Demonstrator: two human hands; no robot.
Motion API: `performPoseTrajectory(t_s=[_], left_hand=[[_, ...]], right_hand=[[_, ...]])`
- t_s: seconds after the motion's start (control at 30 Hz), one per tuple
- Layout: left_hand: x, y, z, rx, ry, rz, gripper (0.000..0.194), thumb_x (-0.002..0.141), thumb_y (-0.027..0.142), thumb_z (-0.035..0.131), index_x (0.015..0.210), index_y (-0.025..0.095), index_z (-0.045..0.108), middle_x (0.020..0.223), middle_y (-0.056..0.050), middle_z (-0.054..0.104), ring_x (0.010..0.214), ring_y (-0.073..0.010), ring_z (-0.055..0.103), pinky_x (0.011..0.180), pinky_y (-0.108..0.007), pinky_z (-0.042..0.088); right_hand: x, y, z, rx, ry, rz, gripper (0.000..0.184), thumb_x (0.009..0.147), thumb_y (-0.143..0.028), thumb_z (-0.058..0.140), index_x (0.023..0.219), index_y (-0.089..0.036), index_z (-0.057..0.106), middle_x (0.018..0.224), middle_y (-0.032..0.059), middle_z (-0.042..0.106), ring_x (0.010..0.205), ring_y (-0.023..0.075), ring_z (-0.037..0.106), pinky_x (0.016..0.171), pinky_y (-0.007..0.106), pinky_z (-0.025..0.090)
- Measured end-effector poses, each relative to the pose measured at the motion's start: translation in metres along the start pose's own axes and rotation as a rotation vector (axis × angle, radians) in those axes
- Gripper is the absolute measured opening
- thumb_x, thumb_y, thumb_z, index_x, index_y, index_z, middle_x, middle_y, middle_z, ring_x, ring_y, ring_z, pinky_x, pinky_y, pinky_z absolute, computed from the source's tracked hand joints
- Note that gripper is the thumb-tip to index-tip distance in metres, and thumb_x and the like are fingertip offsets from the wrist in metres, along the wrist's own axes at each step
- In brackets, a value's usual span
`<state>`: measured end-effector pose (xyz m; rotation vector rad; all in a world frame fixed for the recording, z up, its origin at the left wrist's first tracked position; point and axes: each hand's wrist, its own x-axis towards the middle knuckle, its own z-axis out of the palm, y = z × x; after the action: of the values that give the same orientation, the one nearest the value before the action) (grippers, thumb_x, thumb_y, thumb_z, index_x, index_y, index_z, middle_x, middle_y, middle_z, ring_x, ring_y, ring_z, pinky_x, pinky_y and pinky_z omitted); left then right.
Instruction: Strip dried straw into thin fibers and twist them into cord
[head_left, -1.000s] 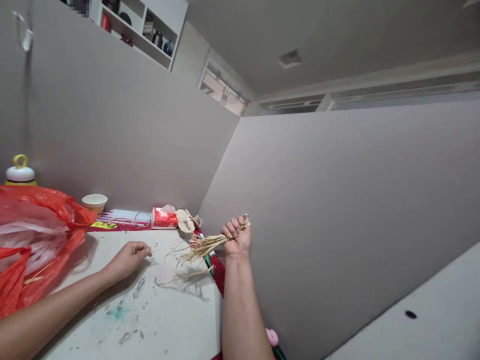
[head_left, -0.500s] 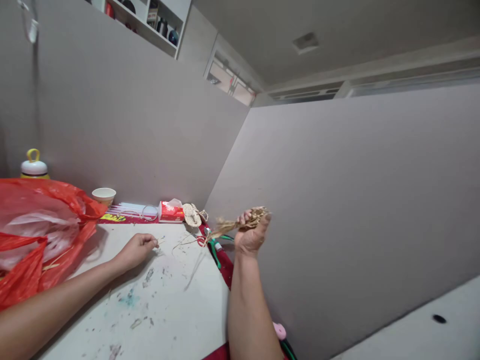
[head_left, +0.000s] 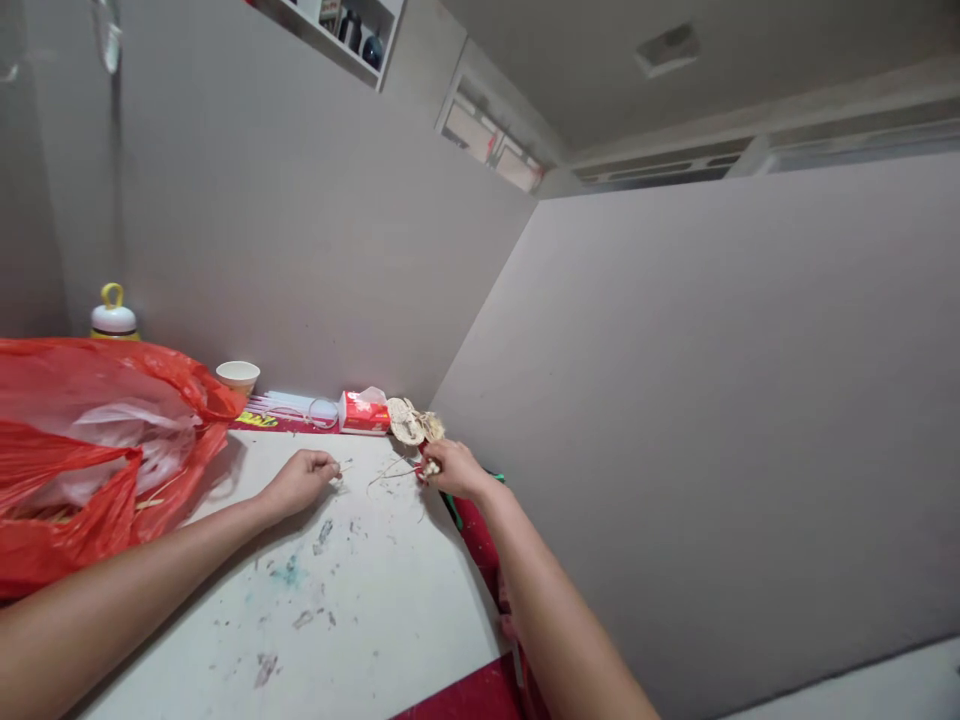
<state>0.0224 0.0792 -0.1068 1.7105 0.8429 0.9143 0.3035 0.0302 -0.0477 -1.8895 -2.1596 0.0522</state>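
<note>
My left hand [head_left: 304, 482] rests over the white board, thumb and fingers pinched together on a short pale bit of straw [head_left: 345, 468]. Over the board's far right corner, my right hand [head_left: 459, 470] is closed around a bundle of dried straw [head_left: 433, 467], whose pale ends poke out below the fingers. Most of the bundle is hidden by the hand. A flat woven straw piece [head_left: 406, 421] lies just beyond that hand. Thin loose strands [head_left: 386, 474] trail onto the board near the right fingers. Something with a green edge [head_left: 452, 510] lies partly under the right wrist.
A red plastic bag [head_left: 172, 375] with straw inside fills the left side. Along the back are a paper cup [head_left: 238, 374], white sticks [head_left: 300, 404] and a red tissue pack [head_left: 364, 412]. A yellow-handled bottle [head_left: 113, 315] stands behind the bag. Grey partitions [head_left: 660, 400] rise behind and right.
My right hand has swung from upright, with the straw bundle fanned out, down to the board's far right corner. My left hand keeps its pinch. The view has shifted to the left.
</note>
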Motion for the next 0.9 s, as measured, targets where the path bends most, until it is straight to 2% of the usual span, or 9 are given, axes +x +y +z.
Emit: performPoseTrajectory(t_s=[0.1, 0.17, 0.27, 0.37, 0.47, 0.57, 0.7, 0.8, 0.9], left_hand=[[0.002, -0.002, -0.001, -0.029, 0.041, -0.015, 0.028, 0.068, 0.04, 0.053, 0.062, 0.015, 0.063, 0.06, -0.002, 0.061, 0.06, -0.0155, 0.05, 0.063, -0.026, 0.036], [0.004, -0.004, -0.001, -0.04, 0.067, -0.028, 0.029, 0.068, 0.041, 0.053, 0.062, 0.015, 0.064, 0.061, -0.002, 0.061, 0.06, -0.0155, 0.05, 0.063, -0.027, 0.036], [0.005, -0.004, -0.001, -0.062, 0.102, -0.058, 0.029, 0.068, 0.042, 0.054, 0.063, 0.014, 0.064, 0.058, -0.001, 0.058, 0.056, -0.0136, 0.046, 0.058, -0.025, 0.033], [0.003, 0.001, -0.004, -0.146, 0.102, -0.116, 0.03, 0.069, 0.044, 0.056, 0.068, 0.015, 0.063, 0.048, 0.004, 0.045, 0.047, -0.0099, 0.035, 0.049, -0.023, 0.025], [0.001, 0.007, -0.008, -0.268, 0.074, -0.181, 0.033, 0.069, 0.047, 0.058, 0.073, 0.015, 0.062, 0.044, 0.008, 0.033, 0.04, -0.0067, 0.023, 0.043, -0.023, 0.016], [0.001, 0.009, -0.012, -0.346, 0.033, -0.205, 0.036, 0.068, 0.049, 0.06, 0.079, 0.014, 0.06, 0.044, 0.011, 0.027, 0.038, -0.0055, 0.018, 0.042, -0.022, 0.012], [0.002, 0.009, -0.013, -0.36, 0.017, -0.166, 0.04, 0.069, 0.052, 0.059, 0.08, 0.014, 0.059, 0.043, 0.011, 0.027, 0.038, -0.0056, 0.017, 0.042, -0.023, 0.011], [0.001, 0.009, -0.009, -0.318, 0.01, -0.102, 0.038, 0.072, 0.051, 0.056, 0.077, 0.014, 0.06, 0.044, 0.01, 0.03, 0.04, -0.0064, 0.019, 0.043, -0.023, 0.014], [0.0, 0.008, -0.003, -0.26, -0.001, 0.02, 0.031, 0.074, 0.044, 0.056, 0.072, 0.014, 0.061, 0.05, 0.005, 0.043, 0.047, -0.0085, 0.031, 0.048, -0.023, 0.025]], right_hand=[[-0.016, 0.004, -0.006, -0.025, -0.168, 0.084, 0.054, 0.043, -0.029, 0.08, 0.096, -0.024, 0.071, 0.108, 0.0079, 0.066, 0.107, 0.0307, 0.055, 0.091, 0.039, 0.04], [-0.024, -0.002, -0.014, -0.023, -0.209, 0.113, 0.074, 0.043, -0.036, 0.081, 0.115, -0.025, 0.066, 0.121, 0.0093, 0.061, 0.115, 0.0326, 0.051, 0.092, 0.039, 0.04], [-0.026, -0.025, -0.021, -0.007, -0.193, 0.136, 0.061, 0.061, -0.037, 0.072, 0.121, -0.024, 0.062, 0.119, 0.0099, 0.063, 0.11, 0.0313, 0.055, 0.09, 0.038, 0.04], [-0.022, -0.054, -0.008, 0.055, -0.151, 0.097, 0.042, 0.076, -0.032, 0.058, 0.116, -0.022, 0.065, 0.11, 0.0093, 0.067, 0.1, 0.0258, 0.061, 0.085, 0.033, 0.042], [-0.015, -0.069, 0.02, 0.164, -0.151, 0.018, 0.028, 0.076, -0.027, 0.057, 0.101, -0.023, 0.071, 0.098, 0.0058, 0.07, 0.088, 0.0194, 0.063, 0.077, 0.026, 0.043], [-0.008, -0.067, 0.041, 0.232, -0.051, 0.054, 0.011, 0.073, -0.024, 0.061, 0.076, -0.02, 0.071, 0.083, 0.0089, 0.07, 0.079, 0.0209, 0.063, 0.072, 0.028, 0.043], [0.002, -0.069, 0.05, 0.365, 0.177, 0.112, 0.03, 0.087, -0.038, 0.046, 0.076, -0.018, 0.065, 0.076, 0.0102, 0.065, 0.071, 0.0202, 0.059, 0.064, 0.03, 0.042], [0.011, -0.09, 0.055, 0.51, 0.223, 0.067, 0.047, 0.09, -0.052, 0.033, 0.073, -0.017, 0.059, 0.063, 0.0036, 0.057, 0.058, 0.0158, 0.052, 0.055, 0.026, 0.039], [0.022, -0.112, 0.066, 0.603, 0.229, 0.031, 0.049, 0.086, -0.058, 0.039, 0.061, -0.017, 0.051, 0.053, -0.0007, 0.047, 0.052, 0.0129, 0.044, 0.051, 0.024, 0.034]])
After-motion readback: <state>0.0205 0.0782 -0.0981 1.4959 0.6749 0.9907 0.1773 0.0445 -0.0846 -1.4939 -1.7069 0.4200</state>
